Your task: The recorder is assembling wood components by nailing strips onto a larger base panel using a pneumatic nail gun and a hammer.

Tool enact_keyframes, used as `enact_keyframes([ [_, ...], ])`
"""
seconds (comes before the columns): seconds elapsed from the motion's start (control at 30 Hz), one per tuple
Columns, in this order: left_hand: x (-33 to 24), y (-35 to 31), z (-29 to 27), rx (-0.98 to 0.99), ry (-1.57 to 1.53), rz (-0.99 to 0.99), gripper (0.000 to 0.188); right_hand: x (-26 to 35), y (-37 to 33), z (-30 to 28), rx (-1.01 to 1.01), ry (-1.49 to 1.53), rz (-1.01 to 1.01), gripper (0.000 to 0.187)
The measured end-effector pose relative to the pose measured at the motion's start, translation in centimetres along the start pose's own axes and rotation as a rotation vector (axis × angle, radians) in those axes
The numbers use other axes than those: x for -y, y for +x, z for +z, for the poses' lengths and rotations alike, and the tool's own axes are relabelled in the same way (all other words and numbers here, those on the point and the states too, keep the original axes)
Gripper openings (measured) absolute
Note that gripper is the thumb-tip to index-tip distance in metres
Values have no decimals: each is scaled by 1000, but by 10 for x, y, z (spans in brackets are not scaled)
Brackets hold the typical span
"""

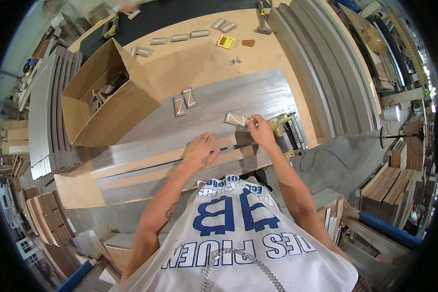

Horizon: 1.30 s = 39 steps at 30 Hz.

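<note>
Left hand [201,151] spread flat, holding nothing, on long grey wood-grain boards [180,160], right hand [260,131] pinching small grey rectangular wooden block [236,119] at boards' far edge, brass-coloured nail gun [282,124] just beyond, open brown cardboard box [107,97] left of boards.

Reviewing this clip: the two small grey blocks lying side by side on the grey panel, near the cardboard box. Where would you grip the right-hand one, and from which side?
Probably by its two long edges, coming straight down from above. The right-hand block lies flat on the grey panel, so its underside is closed off. Its neighbour sits close on the left, so a pinch nearer the far end looks easier. Neither the left hand nor the right hand is near it.
</note>
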State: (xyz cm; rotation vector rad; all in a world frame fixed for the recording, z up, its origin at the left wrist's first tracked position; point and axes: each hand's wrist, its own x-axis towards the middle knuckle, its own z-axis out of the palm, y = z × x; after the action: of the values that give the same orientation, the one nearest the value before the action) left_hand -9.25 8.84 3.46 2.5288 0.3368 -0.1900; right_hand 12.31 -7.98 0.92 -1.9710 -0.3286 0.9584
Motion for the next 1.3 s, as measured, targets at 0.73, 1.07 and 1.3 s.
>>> enact_keyframes([
  [0.73,10,18,20,-184,-17,23,51,2,-25,7,146,-693,-492,48],
  [1.07,0,26,27,-138,26,-12,51,7,-27,4,173,-704,-472,49],
  [1.3,2,28,32,-139,40,-9,52,6,-26,5,171,-723,-498,53],
])
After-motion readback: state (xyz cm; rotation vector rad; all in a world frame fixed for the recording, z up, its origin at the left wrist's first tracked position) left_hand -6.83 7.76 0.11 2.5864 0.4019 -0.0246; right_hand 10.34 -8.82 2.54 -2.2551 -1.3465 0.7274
